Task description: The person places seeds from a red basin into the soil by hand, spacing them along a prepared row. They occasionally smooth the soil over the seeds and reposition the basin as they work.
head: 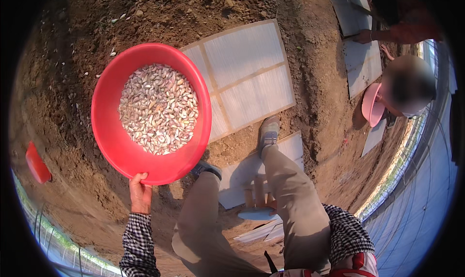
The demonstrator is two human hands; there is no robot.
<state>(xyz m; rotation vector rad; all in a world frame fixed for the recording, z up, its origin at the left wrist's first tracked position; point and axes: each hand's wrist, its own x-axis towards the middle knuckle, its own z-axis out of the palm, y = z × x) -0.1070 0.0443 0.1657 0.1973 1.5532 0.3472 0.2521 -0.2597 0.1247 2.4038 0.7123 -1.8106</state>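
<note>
My left hand (141, 193) grips the near rim of a large red plastic basin (105, 113), thumb over the edge. Many loose garlic cloves (160, 109) lie in the basin, heaped toward its right side. Behind my right leg, only a little of my right hand (273, 205) shows, at the edge of the blue seat of a small stool (256, 214); the stool has pale brown legs. Its fingers are mostly hidden, but it appears closed on the seat. Beyond the basin's right side, a whitish panel with brown strips (250, 73) lies flat on the soil.
A second whitish panel (232, 179) lies beneath my feet. Garlic cloves dot the tilled soil (83, 29) at upper left. An orange-red container (37, 163) sits far left. At right, two people work beside more panels (363, 62) and a pink basin (372, 104).
</note>
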